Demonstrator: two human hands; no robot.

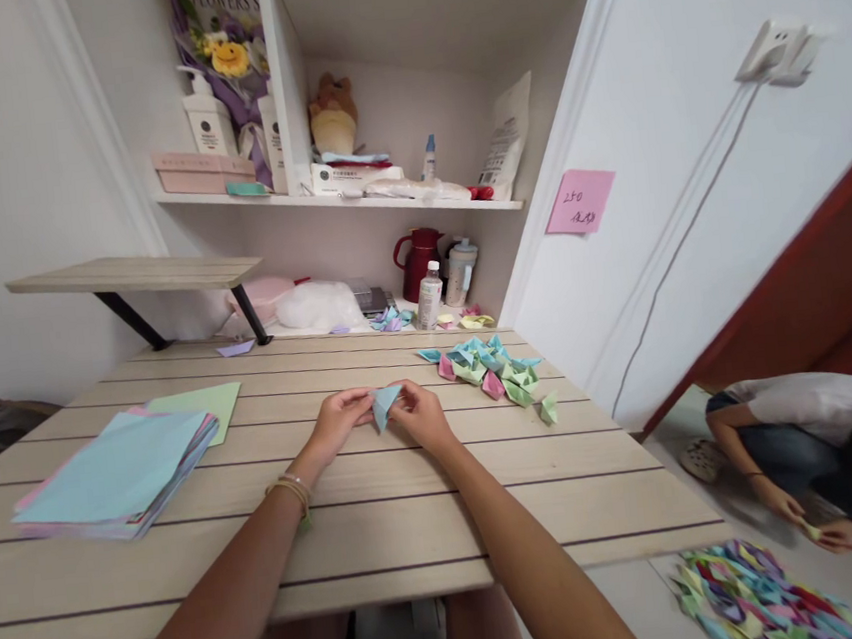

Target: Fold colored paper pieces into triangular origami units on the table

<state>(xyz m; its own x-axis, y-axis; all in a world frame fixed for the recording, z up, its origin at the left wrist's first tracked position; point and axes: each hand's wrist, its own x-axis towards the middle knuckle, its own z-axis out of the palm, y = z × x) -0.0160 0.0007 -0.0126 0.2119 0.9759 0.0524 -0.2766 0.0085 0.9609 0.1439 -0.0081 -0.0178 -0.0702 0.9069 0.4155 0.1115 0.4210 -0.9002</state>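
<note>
A small folded piece of light blue paper (384, 407) is held just above the table's middle, a pointed corner hanging down. My left hand (339, 417) pinches its left side, fingers closed. From the other side my right hand (421, 415) grips the paper's right edge between thumb and fingers. To the right lies a pile of folded paper boats (488, 362) in blue, green and pink. On the left rests a stack of square coloured paper (116, 468) with a blue sheet on top and a green sheet (227, 404) sticking out behind.
Behind the slatted table (388, 554) stand a plastic bottle (430, 297), a red jug (419, 263) and a small raised shelf (135, 274). At right a person (807, 444) crouches by a floor heap of folded paper (761, 594).
</note>
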